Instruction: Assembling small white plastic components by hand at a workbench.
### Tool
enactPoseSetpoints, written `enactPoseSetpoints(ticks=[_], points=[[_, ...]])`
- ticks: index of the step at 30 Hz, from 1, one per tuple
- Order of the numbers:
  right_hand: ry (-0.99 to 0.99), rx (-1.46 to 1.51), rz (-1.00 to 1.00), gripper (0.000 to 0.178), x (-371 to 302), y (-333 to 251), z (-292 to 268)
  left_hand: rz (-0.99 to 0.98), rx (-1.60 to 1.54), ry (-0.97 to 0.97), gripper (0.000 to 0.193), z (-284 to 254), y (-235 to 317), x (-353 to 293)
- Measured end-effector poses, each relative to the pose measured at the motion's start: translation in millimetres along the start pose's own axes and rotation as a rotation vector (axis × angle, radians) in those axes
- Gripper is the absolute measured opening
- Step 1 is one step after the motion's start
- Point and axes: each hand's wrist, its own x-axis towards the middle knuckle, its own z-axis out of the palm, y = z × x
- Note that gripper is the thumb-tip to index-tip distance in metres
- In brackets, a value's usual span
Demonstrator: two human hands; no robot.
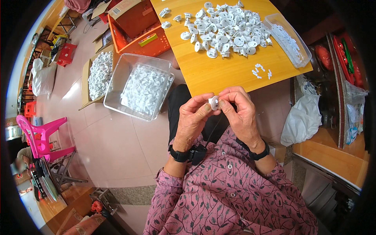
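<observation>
Between my two hands, over my lap in front of the table edge, is a small white round plastic piece with dark holes in its face. My left hand pinches it from the left between thumb and fingers. My right hand is closed at its right edge, thumb and fingertips pressed against it; whether a smaller part is also between those fingers is hidden. On the yellow table lies a large pile of similar white plastic pieces. Closer to me are several tiny white plastic parts.
A clear tub of small white parts stands at the table's right end. To the left are a clear bin of white pieces, a cardboard box of more and an orange crate. White bag on the right; pink chair far left.
</observation>
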Motion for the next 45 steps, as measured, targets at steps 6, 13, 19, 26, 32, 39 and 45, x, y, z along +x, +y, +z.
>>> enactPoseSetpoints(ticks=[6,13,19,26,32,39,45], points=[[0.005,-0.012,-0.009,0.007,2,-5,3,-0.001,-0.009,-0.008,0.028,-2,2,-1],[0.023,-0.008,-0.035,0.007,2,-2,8,0.030,0.074,0.026,0.025,1,7,-4],[0.080,-0.118,-0.116,0.008,3,12,6,0.209,0.487,0.308,0.026,-15,47,-3],[0.271,-0.497,-0.097,0.006,13,42,-36,0.480,0.995,0.736,0.024,-135,92,10],[0.301,-0.643,-0.135,0.011,27,66,-53,0.007,1.630,0.908,0.027,-222,98,23],[0.183,-0.821,-0.166,0.022,46,57,-42,-0.247,1.587,0.845,0.029,-241,89,25],[0.338,-0.960,-0.130,0.024,35,73,-60,-0.298,1.591,0.727,0.028,-244,89,25]])
